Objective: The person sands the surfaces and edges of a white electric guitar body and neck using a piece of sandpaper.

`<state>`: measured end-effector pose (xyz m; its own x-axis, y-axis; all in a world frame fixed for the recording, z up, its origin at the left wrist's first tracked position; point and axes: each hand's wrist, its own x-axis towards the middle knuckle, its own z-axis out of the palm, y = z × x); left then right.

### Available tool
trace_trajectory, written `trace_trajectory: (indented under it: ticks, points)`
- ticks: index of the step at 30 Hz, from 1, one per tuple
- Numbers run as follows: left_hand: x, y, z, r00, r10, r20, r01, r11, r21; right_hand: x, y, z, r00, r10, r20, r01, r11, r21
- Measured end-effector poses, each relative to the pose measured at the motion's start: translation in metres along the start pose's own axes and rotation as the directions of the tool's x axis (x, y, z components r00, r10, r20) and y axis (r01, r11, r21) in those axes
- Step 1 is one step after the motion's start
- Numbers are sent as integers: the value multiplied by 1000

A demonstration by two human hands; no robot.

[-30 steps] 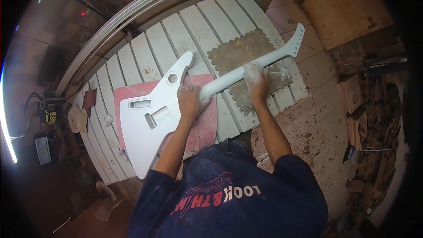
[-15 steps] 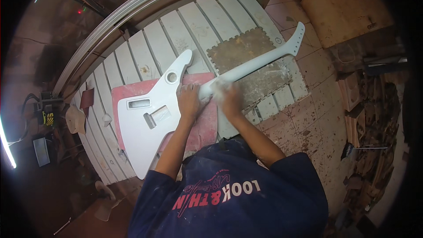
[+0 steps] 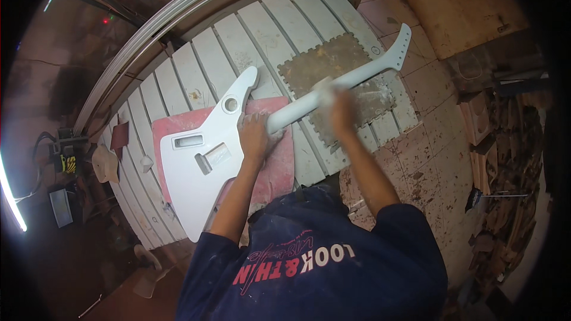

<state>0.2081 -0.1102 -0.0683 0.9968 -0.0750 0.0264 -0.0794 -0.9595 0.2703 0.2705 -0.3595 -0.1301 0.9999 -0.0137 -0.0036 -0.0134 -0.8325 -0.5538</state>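
Note:
A white, unfinished electric guitar (image 3: 190,193) lies back side up across the bench, its body at the left and its neck slanting to the far right. The body has a round hole and two rectangular recesses. My left hand (image 3: 254,134) is closed around the guitar where neck and body meet. Partway along the neck, my right hand (image 3: 340,110) is smeared by motion and curled over it. A pale, blurred patch at its fingers may be something pressed against the neck; I cannot make it out.
Beneath the body lies a pink pad (image 3: 270,172); a dusty brown foam mat (image 3: 321,65) is under the neck. Both rest on a white slatted bench (image 3: 253,30). A dark red sheet (image 3: 119,135) and a tan curved piece (image 3: 105,164) sit at the left. Wood pieces (image 3: 505,166) are piled at right.
My right hand has slid along the neck, away from the body toward the headstock. My left hand and the guitar have stayed nearly in place.

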Motion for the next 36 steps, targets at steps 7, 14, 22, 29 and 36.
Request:
trace_trajectory:
  ticks: [7,14,22,29,36]
  points:
    - [-1,-7,8,998,-24,50,26,999,-25,-62,-82,23,956,-285,-73,280,958,-69]
    - [-13,-8,11,999,5,-54,-2,999,54,1,-30,-21,961,84,-262,-75,996,45]
    - [-15,-18,11,1000,-6,6,5,999,45,-13,-36,-5,953,110,284,-178,958,227]
    - [-11,-13,9,999,-19,50,19,1000,14,-61,-66,31,969,-234,-76,193,917,-349]
    - [-13,-12,11,1000,-18,1,18,1000,3,9,-21,-22,931,86,-356,-129,987,-98]
